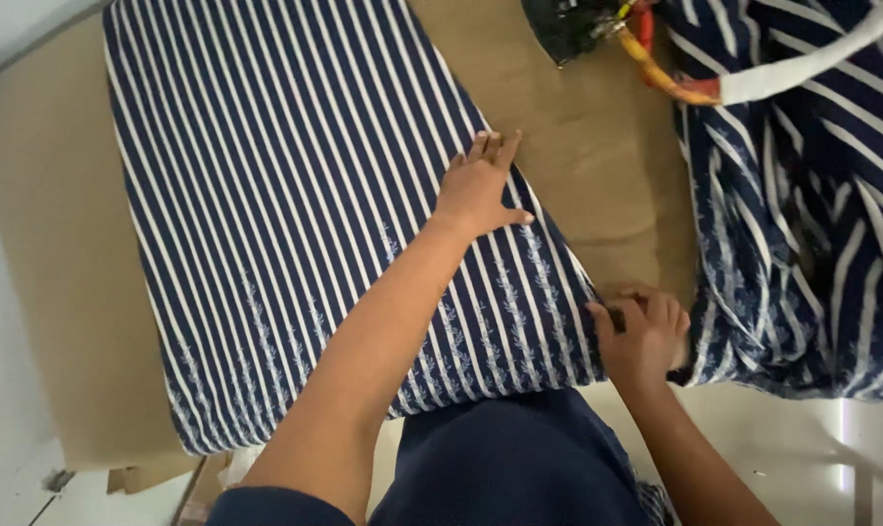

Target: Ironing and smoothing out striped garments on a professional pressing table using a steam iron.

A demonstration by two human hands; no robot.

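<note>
The striped cloth (295,205) lies spread out flat on the brown counter (597,175). It is dark blue with thin white lines, and small leafy prints run along some of the lines. It covers most of the counter, and its near edge hangs close to the person's body.

The left hand (478,187) lies flat on the cloth near its right edge. Its grip is loose, with the fingers stretched out and pressing down, holding nothing. The right hand (644,336) is at the near right corner of the cloth. Its fingers are curled in, and its grip looks pinched on the cloth's edge there.

To do this well, I think the flat hand should press firmly so the cloth does not slide. The pinching hand should pull gently and evenly, so the edge stays straight and the white lines do not go crooked. A hard tug could make bumps in the cloth.

To the right sits a heap of striped cloth (802,224), all crumpled. It is close to the right hand, just beside the flat piece. It is best to keep the two apart, so they do not get mixed up.

At the top, near the heap, lies a dark tool (573,24) with a red and yellow cord (660,68) and a white cable (811,63).
</note>
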